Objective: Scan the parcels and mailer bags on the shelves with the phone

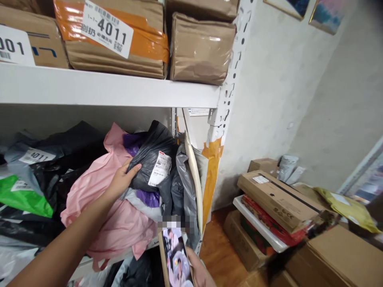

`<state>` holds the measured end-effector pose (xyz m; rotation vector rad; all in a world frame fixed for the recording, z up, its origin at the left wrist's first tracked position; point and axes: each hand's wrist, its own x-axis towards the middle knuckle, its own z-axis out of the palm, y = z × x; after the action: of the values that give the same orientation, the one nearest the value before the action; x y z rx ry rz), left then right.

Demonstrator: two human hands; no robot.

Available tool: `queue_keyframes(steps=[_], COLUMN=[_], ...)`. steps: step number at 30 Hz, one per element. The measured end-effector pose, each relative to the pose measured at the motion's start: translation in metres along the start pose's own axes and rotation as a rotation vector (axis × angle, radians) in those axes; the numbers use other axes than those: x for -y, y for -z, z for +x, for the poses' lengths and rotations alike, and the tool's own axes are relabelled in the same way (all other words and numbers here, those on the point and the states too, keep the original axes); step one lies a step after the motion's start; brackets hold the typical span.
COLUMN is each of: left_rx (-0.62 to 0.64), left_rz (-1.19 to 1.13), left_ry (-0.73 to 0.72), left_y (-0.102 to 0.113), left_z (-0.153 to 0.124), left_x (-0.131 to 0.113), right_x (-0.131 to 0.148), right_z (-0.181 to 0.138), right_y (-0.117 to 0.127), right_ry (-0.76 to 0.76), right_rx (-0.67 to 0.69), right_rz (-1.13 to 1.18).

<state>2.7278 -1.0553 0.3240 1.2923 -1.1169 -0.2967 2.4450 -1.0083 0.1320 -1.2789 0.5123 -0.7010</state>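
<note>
**Left hand on black parcel, right hand holding phone**

While the left hand (pixel 123 179) is reaching into the lower shelf (pixel 104 88) bay, its fingers are spreading apart and pressing flat against the black parcel (pixel 152 159); they are touching it, not clamping round it. That parcel is sitting tilted on top of the heap, just right of the pink bag (pixel 98 187), and is showing a white label (pixel 160 170) (print too small to read). Grey bags (pixel 182 187) are leaning beside it against the upright post (pixel 227 95). A green bag (pixel 20 195) is lying well to the left.

Low in the frame, the right hand (pixel 199 273) is gripping a phone (pixel 176 259), fingers closing on its right edge, screen facing up.

Above the shelf, brown boxes (pixel 200 48) are standing side by side. To the right, a long carton (pixel 278 199) is resting on stacked goods on the floor.
</note>
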Motion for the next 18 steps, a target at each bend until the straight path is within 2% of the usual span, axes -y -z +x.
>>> queue_keyframes(steps=[4, 6, 9, 14, 18], left_rx=[-0.036, -0.046, -0.054, -0.060, -0.068], left_rz=[-0.035, -0.051, -0.062, -0.081, -0.085], left_ry=[-0.027, -0.031, -0.027, -0.038, -0.024], left_y=[-0.001, -0.001, -0.002, -0.003, -0.002], left_z=[0.001, 0.002, 0.002, 0.001, 0.002], left_x=[0.003, 0.005, 0.006, 0.006, 0.008], right_x=[0.034, 0.042, 0.049, 0.061, 0.059], right_z=[-0.019, -0.023, -0.022, -0.017, -0.017], right_y=[-0.016, -0.027, -0.039, -0.047, -0.049], right_ry=[-0.025, -0.031, -0.005, -0.043, -0.090], right_rx=[0.256, 0.313, 0.269, 0.165, 0.201], right_rz=[0.446, 0.611, 0.730, 0.686, 0.706])
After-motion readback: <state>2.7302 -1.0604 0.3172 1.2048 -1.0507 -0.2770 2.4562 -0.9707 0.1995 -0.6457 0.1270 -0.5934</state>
